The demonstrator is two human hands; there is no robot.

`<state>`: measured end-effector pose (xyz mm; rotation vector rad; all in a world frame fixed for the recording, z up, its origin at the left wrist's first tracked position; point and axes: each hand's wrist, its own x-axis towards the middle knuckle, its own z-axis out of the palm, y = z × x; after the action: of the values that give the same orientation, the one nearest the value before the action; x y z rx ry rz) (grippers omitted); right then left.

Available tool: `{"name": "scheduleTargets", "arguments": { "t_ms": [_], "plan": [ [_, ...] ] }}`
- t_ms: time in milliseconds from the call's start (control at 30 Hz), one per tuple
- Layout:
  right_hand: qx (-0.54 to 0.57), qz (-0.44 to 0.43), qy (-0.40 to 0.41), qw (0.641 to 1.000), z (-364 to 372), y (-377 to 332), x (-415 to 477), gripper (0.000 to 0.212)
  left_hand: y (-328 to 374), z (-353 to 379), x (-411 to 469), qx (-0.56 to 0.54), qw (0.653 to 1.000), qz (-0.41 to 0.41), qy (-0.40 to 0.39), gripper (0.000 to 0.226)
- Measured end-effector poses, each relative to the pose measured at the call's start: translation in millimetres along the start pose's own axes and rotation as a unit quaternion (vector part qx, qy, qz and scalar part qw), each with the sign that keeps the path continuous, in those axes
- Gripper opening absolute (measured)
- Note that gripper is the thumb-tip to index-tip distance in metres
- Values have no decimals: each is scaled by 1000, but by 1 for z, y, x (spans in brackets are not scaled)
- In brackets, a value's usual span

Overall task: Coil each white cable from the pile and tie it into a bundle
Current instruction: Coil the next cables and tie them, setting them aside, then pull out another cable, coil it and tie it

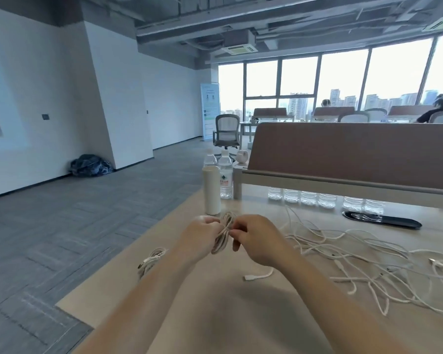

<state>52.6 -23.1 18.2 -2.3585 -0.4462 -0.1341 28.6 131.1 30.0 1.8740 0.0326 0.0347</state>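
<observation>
Coil (223, 236) you hold: off-white. Cable pile (356, 251) at your right: white. Worktop (215, 315): pale beige, plain. Flask (211, 190) ahead of you: cream. Oval tray (384, 220): glossy black. Divider panel (343, 149): brown. Floor (87, 226): grey carpet tiles, faint stripes.

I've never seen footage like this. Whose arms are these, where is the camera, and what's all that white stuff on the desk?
There is no machine here. These are a person's two bare arms, filmed by a single camera worn on their head, looking forward and down. The left hand and right hand together hold a coiled cable above the table, pinching its middle. To the right lies a tangled pile of white cables. To the left lies a bundle that looks already coiled. A white flask and water bottles stand further back.
</observation>
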Motion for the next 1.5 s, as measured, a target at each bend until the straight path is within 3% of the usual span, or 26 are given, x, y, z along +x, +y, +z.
{"name": "scheduleTargets", "arguments": {
  "t_ms": [333,500,567,633,733,867,1167,1400,1500],
  "plan": [
    [-74,1,-76,994,104,-37,35,25,-56,-102,4,96,985,-17,141,18],
    [-119,19,-89,989,144,-40,51,28,-79,-120,8,140,985,-49,83,16],
    [-116,32,-80,990,150,-39,54,32,-91,-123,13,153,984,-61,65,28],
    [-106,40,-80,990,153,-40,58,33,-96,-123,17,168,982,-64,52,34],
    [-97,43,-90,990,159,-42,65,34,-98,-122,19,174,981,-61,55,21],
    [-105,34,-101,989,165,-44,70,16,-105,-124,28,150,985,-67,61,22],
    [-102,28,-116,988,162,-40,73,20,-98,-123,25,150,985,-57,60,18],
    [-118,23,-68,990,131,-36,59,19,-66,-108,12,105,987,10,121,15],
    [-119,25,-43,992,104,-28,48,21,-43,-91,3,59,992,24,105,14]
  ]
}}
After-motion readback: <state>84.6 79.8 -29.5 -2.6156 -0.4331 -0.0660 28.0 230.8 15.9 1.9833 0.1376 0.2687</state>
